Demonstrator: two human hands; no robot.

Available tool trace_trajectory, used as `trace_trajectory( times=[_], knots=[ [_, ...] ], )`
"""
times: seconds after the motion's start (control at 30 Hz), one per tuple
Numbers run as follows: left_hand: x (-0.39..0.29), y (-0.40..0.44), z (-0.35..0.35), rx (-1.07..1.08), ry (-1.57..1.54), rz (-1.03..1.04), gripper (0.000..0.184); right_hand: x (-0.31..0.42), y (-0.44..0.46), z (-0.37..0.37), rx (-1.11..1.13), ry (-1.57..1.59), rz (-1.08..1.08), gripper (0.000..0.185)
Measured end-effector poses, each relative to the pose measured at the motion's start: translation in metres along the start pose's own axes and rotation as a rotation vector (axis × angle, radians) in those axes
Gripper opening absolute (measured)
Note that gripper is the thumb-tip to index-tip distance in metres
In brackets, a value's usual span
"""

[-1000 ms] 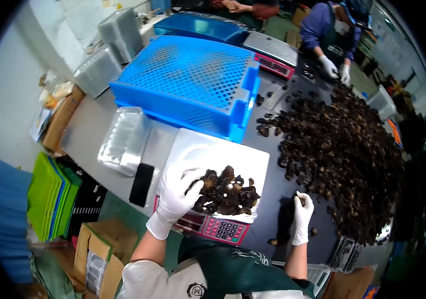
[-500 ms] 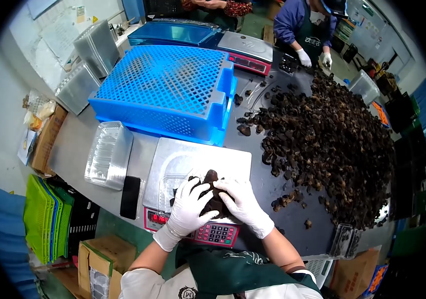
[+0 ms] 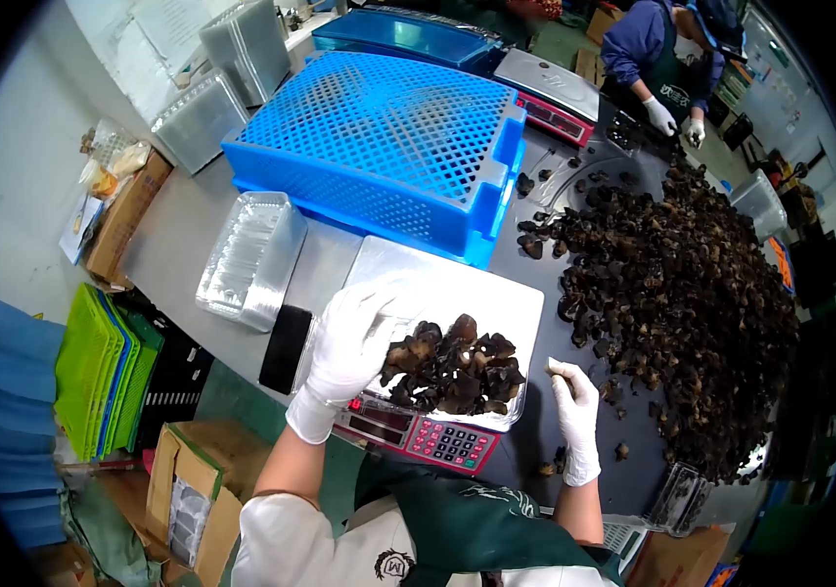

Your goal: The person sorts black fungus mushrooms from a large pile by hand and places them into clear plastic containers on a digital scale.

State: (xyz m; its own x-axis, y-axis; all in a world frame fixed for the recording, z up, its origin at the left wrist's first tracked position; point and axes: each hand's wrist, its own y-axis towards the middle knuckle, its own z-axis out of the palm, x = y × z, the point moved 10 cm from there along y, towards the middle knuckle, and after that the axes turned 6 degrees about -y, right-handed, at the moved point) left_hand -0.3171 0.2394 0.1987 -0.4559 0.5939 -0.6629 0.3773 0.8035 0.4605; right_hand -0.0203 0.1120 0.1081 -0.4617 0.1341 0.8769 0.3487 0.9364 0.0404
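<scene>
Dark, crinkled wood ear mushrooms (image 3: 457, 377) fill a clear plastic box on the weighing plate of the red scale (image 3: 437, 442). Over the box's left side is my left hand (image 3: 354, 338), in a white glove, with bent fingers around what looks like its clear lid; glare blurs the lid's outline. My right hand (image 3: 577, 421), also gloved, is right of the scale above the dark table. Its thumb and fingers are pinched together, and anything between them is too small to make out.
A big heap of wood ears (image 3: 682, 303) covers the table's right side. Behind the scale sits an upturned blue crate (image 3: 369, 147). Stacked clear boxes (image 3: 253, 259) and a black phone-like slab (image 3: 288, 349) lie to the left. A co-worker (image 3: 648, 59) stands at the far side.
Both hands were pressed over the wood ears. My right hand has moved off to the right of the scale; my left has shifted up and left toward the lid. The view has turned slightly.
</scene>
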Motion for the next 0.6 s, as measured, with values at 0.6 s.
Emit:
trace_trajectory(
  times=[0.6],
  knots=[
    [-0.043,-0.023,0.118,0.480,0.149,0.252,0.072,0.044,-0.011,0.058,-0.002,-0.191,-0.407,0.066]
  ],
)
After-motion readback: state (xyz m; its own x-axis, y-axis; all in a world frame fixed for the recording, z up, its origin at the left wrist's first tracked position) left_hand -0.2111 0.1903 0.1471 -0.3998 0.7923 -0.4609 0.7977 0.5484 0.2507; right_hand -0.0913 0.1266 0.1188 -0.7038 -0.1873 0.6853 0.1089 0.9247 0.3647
